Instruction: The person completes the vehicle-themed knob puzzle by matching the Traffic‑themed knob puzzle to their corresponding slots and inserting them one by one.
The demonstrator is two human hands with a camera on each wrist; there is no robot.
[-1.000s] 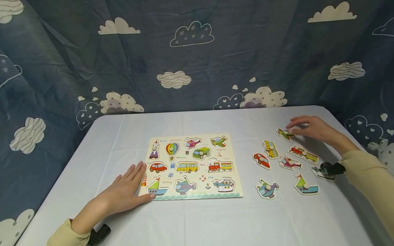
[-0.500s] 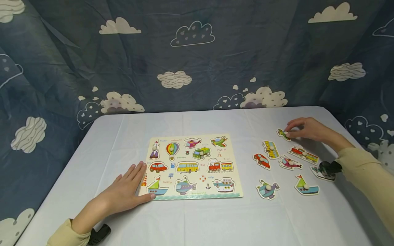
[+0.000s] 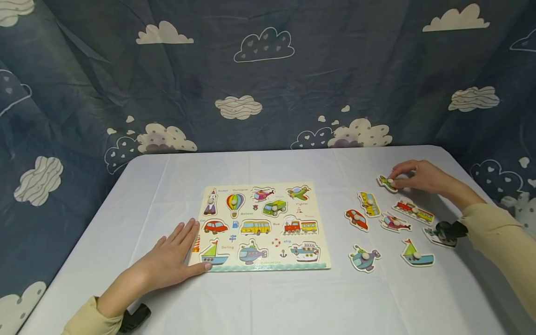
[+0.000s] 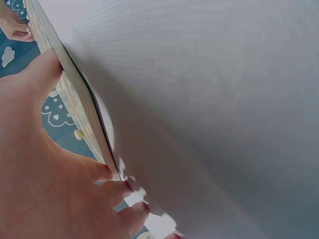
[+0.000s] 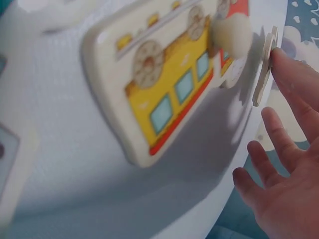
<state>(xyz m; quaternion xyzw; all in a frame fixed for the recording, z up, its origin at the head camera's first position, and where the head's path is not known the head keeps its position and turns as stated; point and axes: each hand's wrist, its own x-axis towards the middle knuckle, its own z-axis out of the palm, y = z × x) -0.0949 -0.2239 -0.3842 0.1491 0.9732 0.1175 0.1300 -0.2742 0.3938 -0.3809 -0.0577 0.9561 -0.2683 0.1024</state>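
My left hand (image 3: 165, 258) lies with outstretched fingers along the left edge of a wooden puzzle board (image 3: 322, 258) printed with vehicles. Its thumb touches the lower left corner; the left wrist view shows the board's edge (image 4: 92, 107) against that hand (image 4: 55, 169). At the far right, my right hand (image 3: 423, 177) pinches the knob of a small green airplane puzzle piece (image 3: 383, 181), still at table level. In the right wrist view, the airplane piece (image 5: 264, 69) appears edge-on beside the right hand (image 5: 294, 149). A train puzzle piece (image 3: 412, 211) lies just below that hand.
Right of the board lie a bus piece (image 3: 368, 204), a car piece (image 3: 357, 219), a helicopter piece (image 3: 395, 222), a submarine piece (image 3: 364, 259), and a sailboat piece (image 3: 416, 256). A ship piece (image 3: 437, 237) is partly hidden under the right wrist's camera (image 3: 452, 229).
My right hand has moved slightly left and its finger and thumb have closed on the airplane piece's knob. The airplane piece has turned slightly. My left hand stays put.
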